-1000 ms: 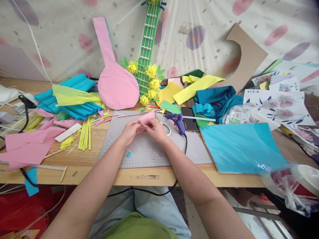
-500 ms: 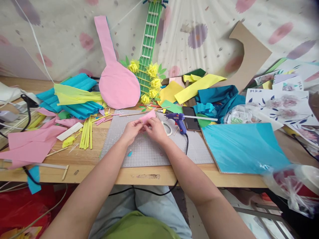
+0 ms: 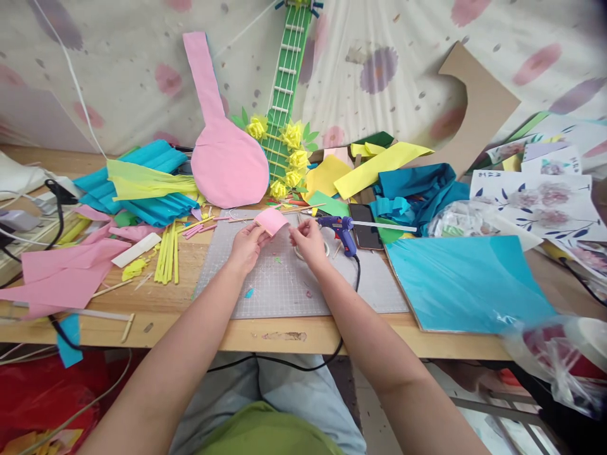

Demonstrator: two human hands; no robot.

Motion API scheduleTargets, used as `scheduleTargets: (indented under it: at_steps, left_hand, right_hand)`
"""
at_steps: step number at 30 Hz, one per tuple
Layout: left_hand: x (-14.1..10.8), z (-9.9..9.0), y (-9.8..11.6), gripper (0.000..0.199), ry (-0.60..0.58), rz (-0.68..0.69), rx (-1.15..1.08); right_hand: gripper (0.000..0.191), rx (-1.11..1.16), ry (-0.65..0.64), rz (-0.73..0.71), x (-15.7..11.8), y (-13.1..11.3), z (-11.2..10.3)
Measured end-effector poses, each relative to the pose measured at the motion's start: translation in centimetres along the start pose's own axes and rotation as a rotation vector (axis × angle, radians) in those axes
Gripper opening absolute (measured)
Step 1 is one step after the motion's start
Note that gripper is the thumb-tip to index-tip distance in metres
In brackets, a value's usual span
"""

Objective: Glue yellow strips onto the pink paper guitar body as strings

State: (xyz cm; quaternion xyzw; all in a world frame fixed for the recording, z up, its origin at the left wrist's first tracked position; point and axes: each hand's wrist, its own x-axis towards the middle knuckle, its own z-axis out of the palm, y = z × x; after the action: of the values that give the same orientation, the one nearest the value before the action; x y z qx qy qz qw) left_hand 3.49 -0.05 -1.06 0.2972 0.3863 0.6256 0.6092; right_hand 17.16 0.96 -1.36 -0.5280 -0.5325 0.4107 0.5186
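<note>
The left hand (image 3: 245, 248) has its grip pinching the near left edge of a curved pink piece (image 3: 272, 221), thumb and fingers closed upon it; the right hand (image 3: 308, 243) has its fingertips bunched just beside the piece's right end, though whether that grip touches it or pinches anything small cannot be told; the pink piece is thus between the two hands, arched upward, over the far part of a grey gridded mat (image 3: 279, 294); a white ring (image 3: 326, 248) lies on the mat, partly hidden by the right hand; small scraps, one of them blue (image 3: 249, 293), are scattered nearer the person.

Just right of the ring lies a purple glue gun (image 3: 345, 235) with a pale stick (image 3: 384, 225) projecting from its back; a dark phone (image 3: 364, 221) is beside it; further right a blue panel (image 3: 469, 284) rests on the wooden surface (image 3: 190, 332); to the left are a bundle of yellow strips (image 3: 167, 256) and pink sheets (image 3: 61, 272); behind the mat stand a pink lute-shaped piece (image 3: 230, 164) and a green stringed instrument (image 3: 282, 107) with yellow flowers (image 3: 291, 134), before a patterned curtain (image 3: 408, 38).
</note>
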Motion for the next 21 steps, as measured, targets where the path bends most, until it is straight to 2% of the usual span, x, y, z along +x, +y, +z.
scheduleTargets:
  at_steps: [3, 7, 17, 21]
  left_hand:
    - [-0.1, 0.4, -0.2, 0.016, -0.006, 0.07, -0.072]
    - [-0.6, 0.9, -0.7, 0.011, -0.029, 0.057, -0.055]
    - [-0.7, 1.1, -1.3, 0.015, 0.015, 0.054, -0.056]
    - [-0.9, 1.2, -0.9, 0.013, -0.009, 0.024, -0.052]
  right_hand:
    - [0.031, 0.314, -0.162, 0.156, -0.5, 0.3, 1.4]
    - [0.04, 0.517, -0.168, 0.188, -1.1, 0.1, 2.3]
    - [0.037, 0.505, -0.095, 0.121, -0.9, 0.1, 2.4]
    - [0.037, 0.508, -0.08, 0.149, -0.8, 0.2, 2.4]
